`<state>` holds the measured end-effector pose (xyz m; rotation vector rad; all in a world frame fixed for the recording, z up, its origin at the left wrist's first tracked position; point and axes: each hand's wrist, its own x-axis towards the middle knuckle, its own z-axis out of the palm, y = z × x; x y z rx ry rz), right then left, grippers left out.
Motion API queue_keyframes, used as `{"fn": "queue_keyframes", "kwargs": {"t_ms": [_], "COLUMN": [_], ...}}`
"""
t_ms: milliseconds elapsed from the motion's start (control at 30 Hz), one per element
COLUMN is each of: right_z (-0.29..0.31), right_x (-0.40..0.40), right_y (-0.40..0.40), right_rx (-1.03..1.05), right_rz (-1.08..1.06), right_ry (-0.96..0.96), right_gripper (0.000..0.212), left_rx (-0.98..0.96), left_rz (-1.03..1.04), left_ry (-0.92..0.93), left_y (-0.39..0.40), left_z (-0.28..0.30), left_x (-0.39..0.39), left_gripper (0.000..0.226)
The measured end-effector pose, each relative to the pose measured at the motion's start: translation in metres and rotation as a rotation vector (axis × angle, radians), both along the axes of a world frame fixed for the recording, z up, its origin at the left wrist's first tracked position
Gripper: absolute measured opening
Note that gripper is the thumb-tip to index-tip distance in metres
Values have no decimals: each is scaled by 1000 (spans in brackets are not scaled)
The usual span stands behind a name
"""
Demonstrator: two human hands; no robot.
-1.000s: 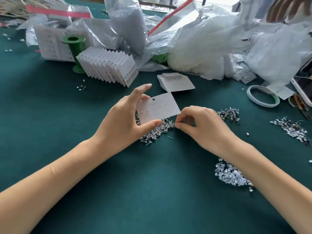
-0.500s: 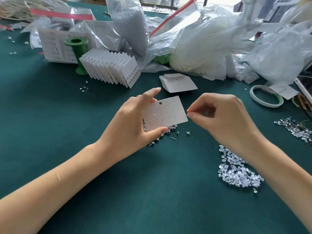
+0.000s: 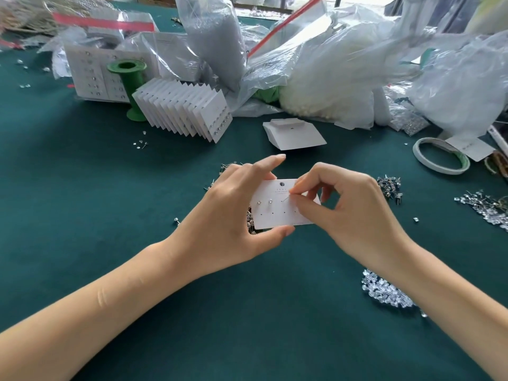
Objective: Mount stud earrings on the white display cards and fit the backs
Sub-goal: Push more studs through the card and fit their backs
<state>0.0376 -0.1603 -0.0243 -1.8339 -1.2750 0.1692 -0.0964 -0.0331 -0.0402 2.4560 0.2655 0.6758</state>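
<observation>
My left hand (image 3: pixel 233 213) holds a white display card (image 3: pixel 277 213) between its forefinger on the top edge and its thumb on the bottom edge. The card's front faces me, with two studs set in its upper row at the left. My right hand (image 3: pixel 354 213) pinches a stud earring (image 3: pixel 287 198) between thumb and forefinger, its thin post pointing at the third hole of that row. Loose studs (image 3: pixel 389 185) lie in a small heap to the right, and part of another heap shows behind the card. A heap of clear backs (image 3: pixel 384 291) lies beside my right forearm.
A fanned row of filled cards (image 3: pixel 184 108) leans against a green spool (image 3: pixel 130 86) at back left. A stack of blank cards (image 3: pixel 294 134) lies behind my hands. Plastic bags (image 3: pixel 330 72) crowd the back of the green felt table (image 3: pixel 137 188). A tape roll (image 3: pixel 439 159) lies right.
My right hand lifted from the stud heap with an earring and came to the card. My left hand turned the card's front towards me; its two mounted studs show.
</observation>
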Motion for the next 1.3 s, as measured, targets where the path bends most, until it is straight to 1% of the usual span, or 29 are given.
{"fn": "queue_keyframes", "kwargs": {"t_ms": [133, 433, 600, 700, 767, 933, 1000, 1067, 1100, 1167, 1233, 1300], "right_z": [-1, -4, -6, -7, -8, -3, 1, 7, 8, 8, 4, -2], "right_x": [-2, -5, -5, -6, -7, -2, 5, 15, 21, 30, 33, 32], "right_y": [0, 1, 0, 1, 1, 0, 0, -1, -2, -4, -5, -5], "right_rx": [7, 44, 50, 42, 37, 45, 93, 105, 75, -69, -213, -289], "right_rz": [8, 36, 38, 75, 99, 42, -31, -98, -113, -94, -54, -18], "right_ry": [-105, -280, -349, -363, -350, -188, -139, -71, -54, -56, -51, -46], "right_gripper": [18, 12, 14, 13, 14, 27, 25, 16, 11, 6, 9, 7], "left_rx": [8, 32, 47, 48, 50, 0, -18, -35, -49, -78, -96, -117], "left_rz": [-9, -15, -16, -13, -14, 6, 17, 40, 57, 94, 138, 178], "left_ry": [1, 2, 1, -3, -6, 4, 13, 20, 21, 25, 29, 31], "left_y": [0, 0, 0, 0, -1, 1, 4, 7, 9, 14, 20, 23], "left_z": [0, -2, -3, -2, -3, 0, 0, 1, 1, 2, 1, 0], "left_x": [0, 2, 2, 3, 3, 1, 1, 0, 0, 0, 0, 0], "left_gripper": [83, 82, 81, 80, 79, 81, 82, 82, 81, 82, 82, 83]}}
